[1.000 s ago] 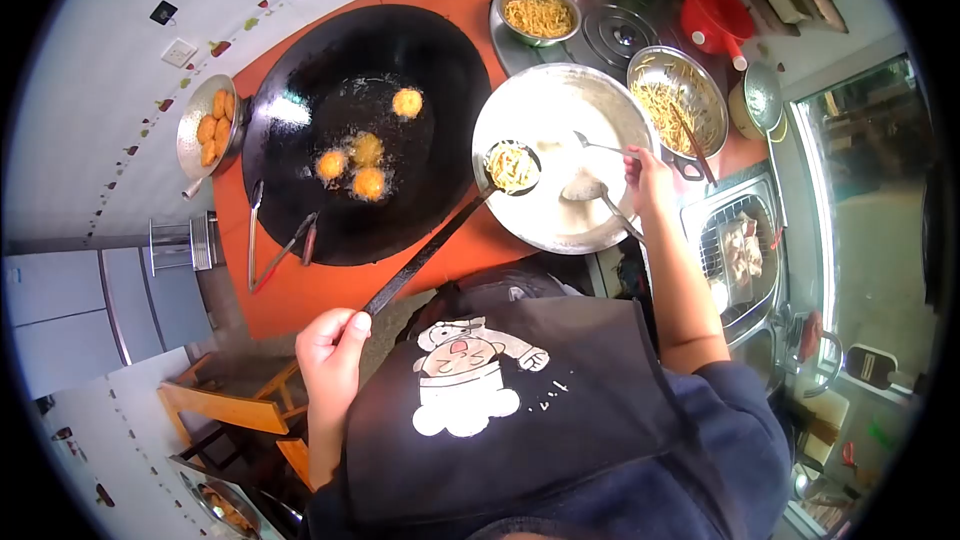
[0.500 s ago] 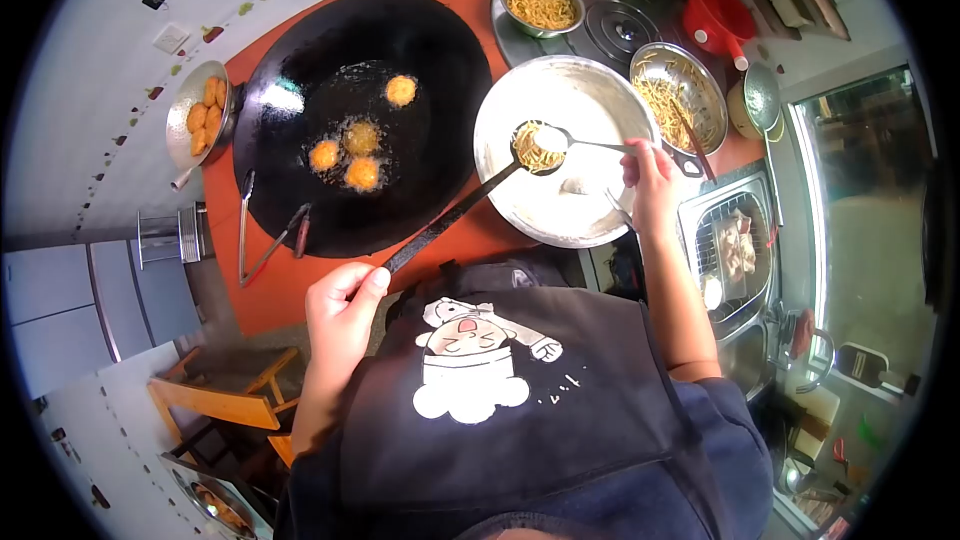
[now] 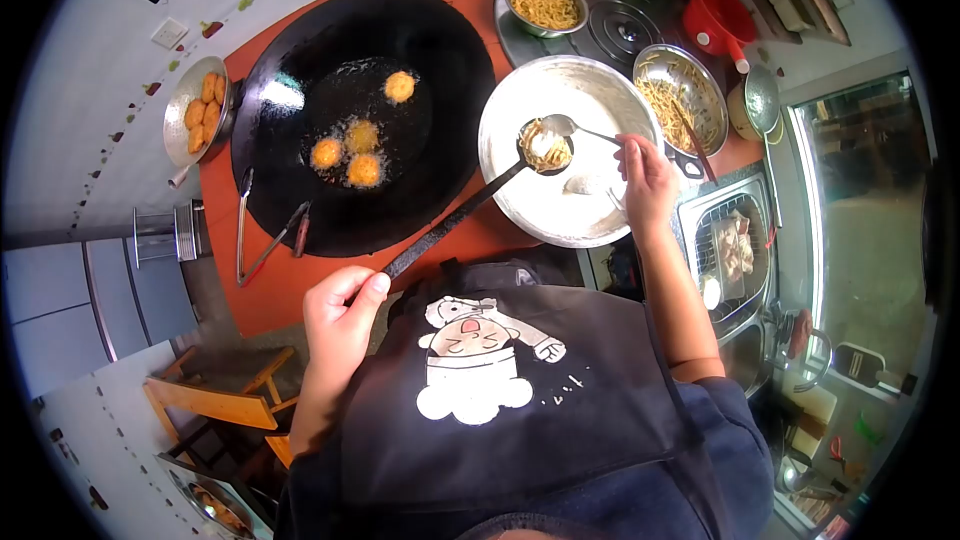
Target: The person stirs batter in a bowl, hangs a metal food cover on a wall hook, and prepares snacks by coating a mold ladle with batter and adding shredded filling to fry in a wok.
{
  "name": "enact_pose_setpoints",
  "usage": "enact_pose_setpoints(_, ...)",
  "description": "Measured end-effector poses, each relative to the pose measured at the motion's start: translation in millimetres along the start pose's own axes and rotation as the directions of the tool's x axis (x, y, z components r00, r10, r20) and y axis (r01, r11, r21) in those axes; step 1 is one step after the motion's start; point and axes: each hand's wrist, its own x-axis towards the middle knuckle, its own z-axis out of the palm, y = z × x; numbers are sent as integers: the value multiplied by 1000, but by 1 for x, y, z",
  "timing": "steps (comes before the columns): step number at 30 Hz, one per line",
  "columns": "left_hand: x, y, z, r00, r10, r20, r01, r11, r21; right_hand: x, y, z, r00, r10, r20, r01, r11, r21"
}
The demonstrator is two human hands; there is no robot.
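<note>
My left hand (image 3: pixel 346 304) is closed round the dark handle of a long ladle (image 3: pixel 455 223). The ladle's round head is over the large basin of white batter (image 3: pixel 500 190) and holds yellowish shreds (image 3: pixel 553 157) with white batter on top. In my right hand (image 3: pixel 648 176) I grip the thin handle of a metal spoon (image 3: pixel 592 133), its bowl at the ladle's upper rim. Another utensil handle leans on the basin below my right hand. To the left, several golden fritters (image 3: pixel 364 170) bubble in oil in a big black wok (image 3: pixel 265 175).
A strainer (image 3: pixel 177 145) of browned fritters stands left of the wok. Tongs (image 3: pixel 243 230) rest on the wok's near edge. Behind and right of the basin are a bowl of shreds (image 3: pixel 545 5), a pan of shreds (image 3: pixel 680 100) with chopsticks, and a red pot (image 3: pixel 715 20).
White batter from the spoon now lies over the shreds in the ladle. The spoon has moved slightly up and back, its bowl tipped and mostly emptied. My left hand has hardly moved.
</note>
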Motion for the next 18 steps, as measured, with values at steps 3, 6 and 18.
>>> enact_pose_setpoints(3,-2,1,-2,1000,9,4,-9,1000,-1,0,-2,-1,999,-44,25,45,997,-61)
enact_pose_setpoints(6,-2,2,-3,1000,7,5,-7,1000,0,-3,-11,-6,993,-114,-14,113,992,-51)
enact_pose_setpoints(18,-9,7,-3,1000,-5,-5,5,1000,-22,8,3,-9,997,77,-21,-67,945,320)
